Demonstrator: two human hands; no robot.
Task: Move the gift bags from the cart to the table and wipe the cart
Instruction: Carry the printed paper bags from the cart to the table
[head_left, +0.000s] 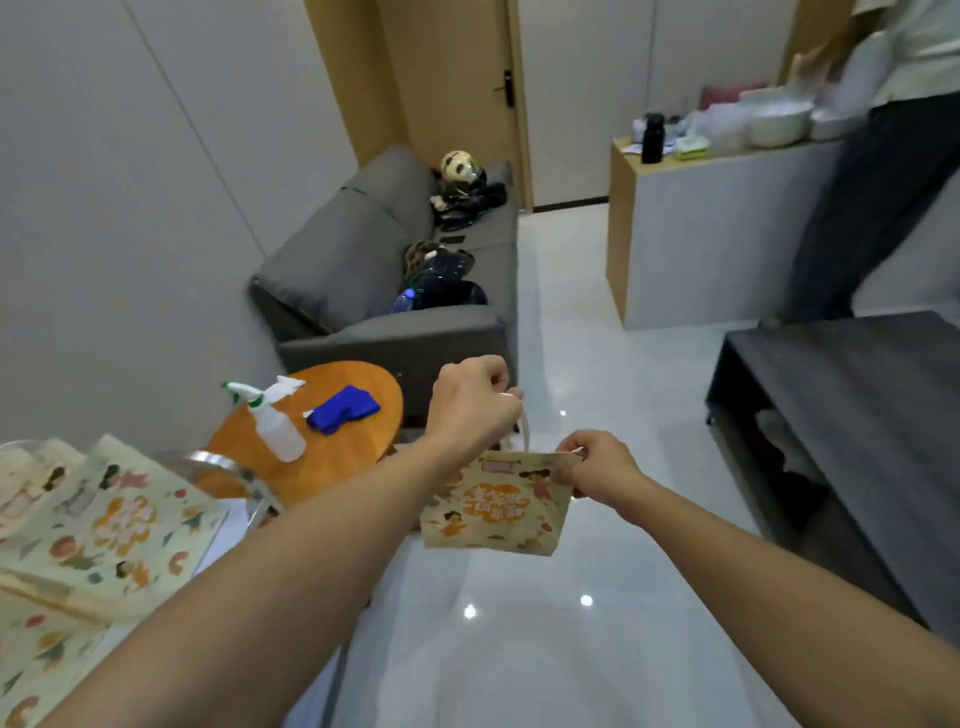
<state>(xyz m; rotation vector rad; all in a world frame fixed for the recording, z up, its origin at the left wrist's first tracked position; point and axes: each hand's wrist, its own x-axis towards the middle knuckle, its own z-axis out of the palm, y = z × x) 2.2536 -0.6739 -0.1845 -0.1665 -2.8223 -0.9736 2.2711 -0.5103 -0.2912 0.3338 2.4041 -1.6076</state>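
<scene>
We hold small gift bag (491, 501) in air above floor: left hand (470, 402) curled round its handle, right hand (597, 465) pinching top edge. More gift bags (111, 519) lie on cart (228, 465) at lower left (spray bottle (270, 418), blue cloth (343, 409) on round worktop (332, 457) beyond)

1 small printed paper gift bag (493, 501) held up, at least 2 larger printed gift bags (111, 525) at left, 1 white plastic spray bottle (272, 418), 1 blue folded cloth (343, 409).
</scene>
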